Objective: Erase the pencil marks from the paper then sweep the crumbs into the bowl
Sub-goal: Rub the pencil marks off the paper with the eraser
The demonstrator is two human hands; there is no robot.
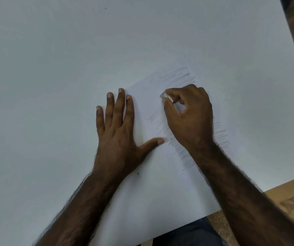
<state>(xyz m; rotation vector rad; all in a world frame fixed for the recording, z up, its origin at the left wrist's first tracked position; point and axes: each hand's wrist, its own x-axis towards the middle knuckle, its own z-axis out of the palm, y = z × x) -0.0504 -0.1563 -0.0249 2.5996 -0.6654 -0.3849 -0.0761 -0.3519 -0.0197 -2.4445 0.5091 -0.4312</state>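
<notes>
Nearest the camera, both my forearms entered from the bottom edge, cut off above the elbow, over a strip of dark trouser cloth [192,233] and brown floor [293,201] past the bench [45,59] edge.

My left hand [117,132] lay flat, palm down, fingers straight and slightly spread, thumb stretched out to the right. The thumb and forefinger pressed on the left part of the paper [153,183]; the other fingers rested on the bench beside it.

My right hand [190,114] was curled, thumb and fingers pinching a small white eraser [166,97]. Only the eraser's tip showed beyond the fingertips; the rest was hidden in the grip. The tip met the paper near its upper left part, just right of my left forefinger.

The paper lay turned at an angle on the white bench, its near corner at the bench edge. White on white, its far and right edges were hard to trace. Grey pencil marks [179,77] ran in slanted strokes above the right hand, with more below the wrist and to its right; the band between was partly covered by the hand. A few dark specks [150,81] sat near the paper's top; whether crumbs or marks, I could not tell.
</notes>
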